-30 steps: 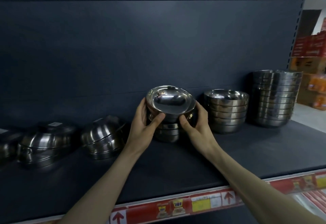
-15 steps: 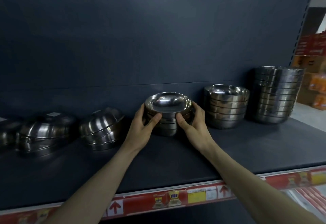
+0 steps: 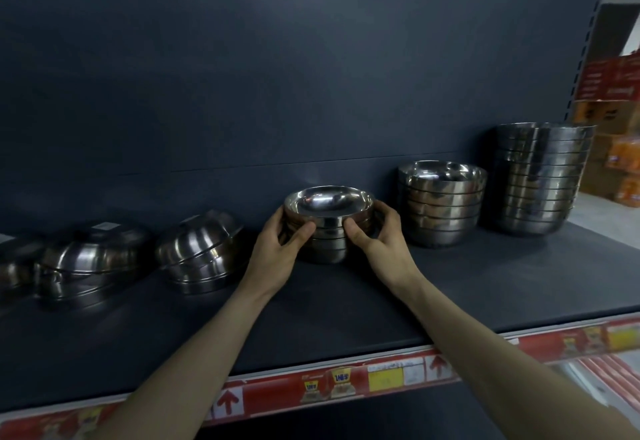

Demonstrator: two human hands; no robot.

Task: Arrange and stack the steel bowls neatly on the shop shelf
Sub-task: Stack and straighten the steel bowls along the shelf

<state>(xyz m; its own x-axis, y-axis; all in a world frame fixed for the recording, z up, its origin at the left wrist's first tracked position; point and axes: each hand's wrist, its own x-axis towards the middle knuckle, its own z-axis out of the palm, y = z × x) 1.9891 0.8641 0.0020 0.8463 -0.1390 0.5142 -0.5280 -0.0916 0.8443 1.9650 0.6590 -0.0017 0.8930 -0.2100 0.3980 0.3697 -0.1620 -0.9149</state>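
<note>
Both hands, the left hand (image 3: 277, 249) and the right hand (image 3: 381, 242), grip the small stack of bowls (image 3: 329, 228) standing on the shelf (image 3: 485, 284). It seems the settling step; next, release and fetch the overturned bowls (image 3: 197, 252).

Shiny steel bowls (image 3: 329, 228) stacked upright on shelf (image 3: 485, 284), perhaps five deep.

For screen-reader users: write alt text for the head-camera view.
A person's left grip and right grip hold a short stack of upright steel bowls on a dark shelf. A medium stack and a tall stack stand to its right; overturned bowls lie tilted to its left.
</note>
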